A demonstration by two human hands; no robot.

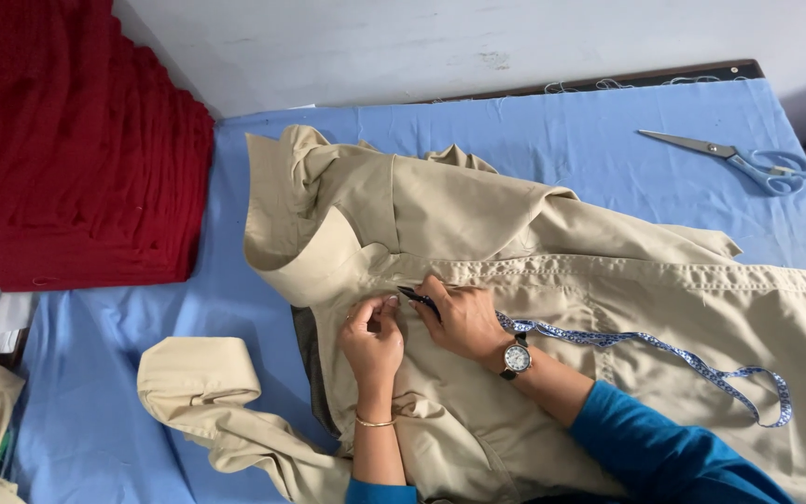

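Broadly, I see a surface draped in blue cloth (pixel 552 140), with a stack of red fabric (pixel 67 140) at its far left corner. Spread across the blue lies a beige shirt (pixel 627 308), collar towards the left, one sleeve (pixel 200 378) folded out near me. A blue patterned tape measure (pixel 664 350) trails over the shirt's front, and blue-handled scissors (pixel 739 159) rest well apart at the far right. My left hand (pixel 373 338) pinches the fabric just below the collar, its grip narrow on the cloth. My right hand (pixel 464 317), wristwatch (pixel 516 357) on it, has its grip closed on a small dark tool (pixel 419 299) whose tip meets that same spot. To work well here, I judge the left hand should hold the cloth flat and taut, the tool moving in short, controlled strokes.
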